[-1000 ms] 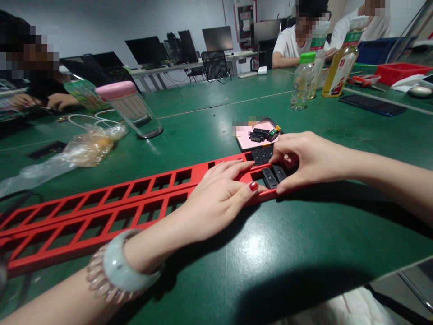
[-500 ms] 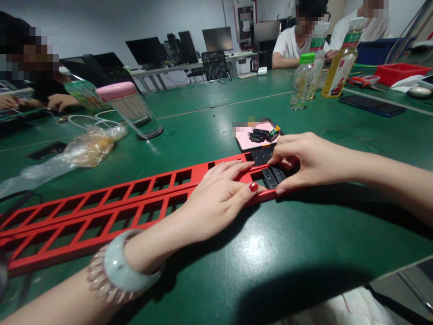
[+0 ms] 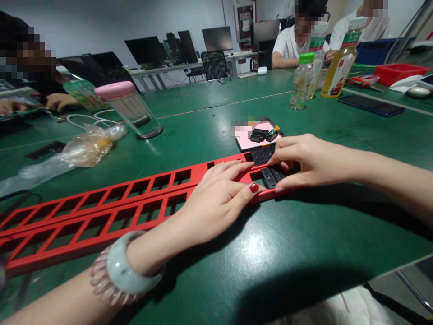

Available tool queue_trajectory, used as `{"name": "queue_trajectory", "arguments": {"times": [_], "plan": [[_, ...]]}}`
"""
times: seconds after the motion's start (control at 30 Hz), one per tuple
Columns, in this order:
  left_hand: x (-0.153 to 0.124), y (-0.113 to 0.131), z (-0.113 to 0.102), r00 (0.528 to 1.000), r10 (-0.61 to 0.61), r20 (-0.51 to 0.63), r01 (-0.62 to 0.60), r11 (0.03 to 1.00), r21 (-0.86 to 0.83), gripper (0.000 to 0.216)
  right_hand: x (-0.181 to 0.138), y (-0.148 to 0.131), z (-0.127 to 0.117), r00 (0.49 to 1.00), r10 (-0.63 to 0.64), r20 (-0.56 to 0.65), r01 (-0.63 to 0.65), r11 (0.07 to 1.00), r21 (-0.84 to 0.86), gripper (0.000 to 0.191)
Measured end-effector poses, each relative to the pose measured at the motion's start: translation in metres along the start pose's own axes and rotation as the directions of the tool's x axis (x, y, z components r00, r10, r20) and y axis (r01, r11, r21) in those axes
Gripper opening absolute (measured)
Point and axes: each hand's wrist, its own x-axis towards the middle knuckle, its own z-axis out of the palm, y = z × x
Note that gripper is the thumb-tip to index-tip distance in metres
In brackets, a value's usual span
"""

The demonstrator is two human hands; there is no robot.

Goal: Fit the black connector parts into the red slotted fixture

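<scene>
Two long red slotted frames [image 3: 144, 189] lie side by side on the green table. My left hand [image 3: 216, 198] rests flat across them, fingers stretched out toward their right end. Small black rectangular plastic pieces [image 3: 269, 178] sit in the slots at that end, several in the far frame and at least two in the near one. My right hand [image 3: 301, 160] is bent over the near frame's end, thumb and fingers closed around a black plastic piece [image 3: 279, 173] in the slot. My fingers hide part of that piece.
Just behind the frames is a pink-lined tray [image 3: 243, 141] with more black parts. A pink-lidded glass [image 3: 135, 110] and a plastic bag [image 3: 91, 146] stand and lie at left. Bottles [image 3: 340, 67], a phone [image 3: 372, 104] and a red bin [image 3: 401, 73] are at right. Other people sit around.
Almost nothing differs. My right hand has shifted very slightly over the black piece, covering more of it; my left hand stays flat on the frames.
</scene>
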Motion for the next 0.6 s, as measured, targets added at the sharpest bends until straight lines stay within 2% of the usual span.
{"name": "queue_trajectory", "arguments": {"times": [0.33, 0.6], "plan": [[-0.0009, 0.0027, 0.003, 0.996, -0.06, -0.064, 0.058, 0.997, -0.042, 0.041, -0.001, 0.0006, 0.0011, 0.999, -0.002, 0.033, 0.004, 0.999, -0.036, 0.035], [-0.0005, 0.0002, 0.0039, 0.994, -0.063, -0.086, 0.053, 0.992, -0.114, 0.041, -0.0018, 0.0017, 0.0037, 0.998, -0.039, 0.043, 0.042, 0.997, -0.057, 0.036]]}}
